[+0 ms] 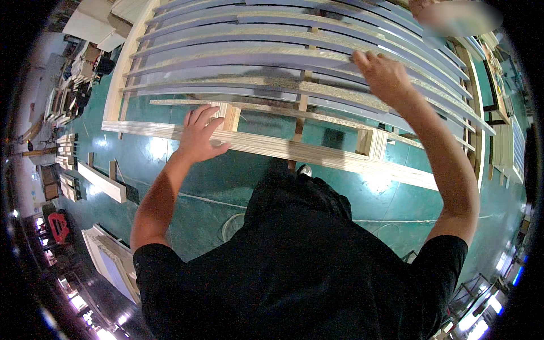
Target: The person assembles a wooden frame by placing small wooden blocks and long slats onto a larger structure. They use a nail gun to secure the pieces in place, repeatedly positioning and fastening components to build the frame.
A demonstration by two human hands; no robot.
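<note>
In front of me is a large rack of long upright board strips (pixel 249 60) with grey-white faces and raw chipboard edges. My left hand (pixel 198 135) lies with fingers spread on the near laminated wood beam (pixel 272 148), its fingertips against a plywood block (pixel 228 115) and the thumb stretched out along the beam. Farther out, my right hand (pixel 385 75) is closed, its curled fingers at the edge of one board strip; its palm side is hidden. A second block (pixel 372 144) stands against the beam to the right.
Light wood side rails (pixel 115 93) frame the rack. At the far right edge a blurred person (pixel 459 18) is partly in view. Timber pieces (pixel 102 182) lie on the green floor at left, with leaning panels (pixel 107 258) closer to me. More panels (pixel 510 148) stand at right.
</note>
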